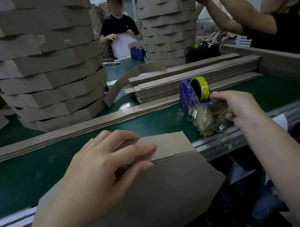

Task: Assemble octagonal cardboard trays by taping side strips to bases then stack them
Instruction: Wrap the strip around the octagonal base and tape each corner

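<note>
L hand [99,169]: fingers straight, pressed flat on side strip [168,145]; nothing gripped.
Side strip: laid along far edge of base [156,198].
Base: set over near edge of green table [38,166].
R hand [240,107]: fingers curled, tape [203,89] pinched at front of blue dispenser [187,93].
Bkgd: tray stacks [50,69] piled at back.

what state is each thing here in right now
left hand, fingers straight, pressing the side strip
cardboard tray, unfinished, overhanging the belt edge
right hand, pinching tape at the dispenser
tape dispenser, upright, roll loaded
finished trays, stacked high
flat strips, piled
</note>
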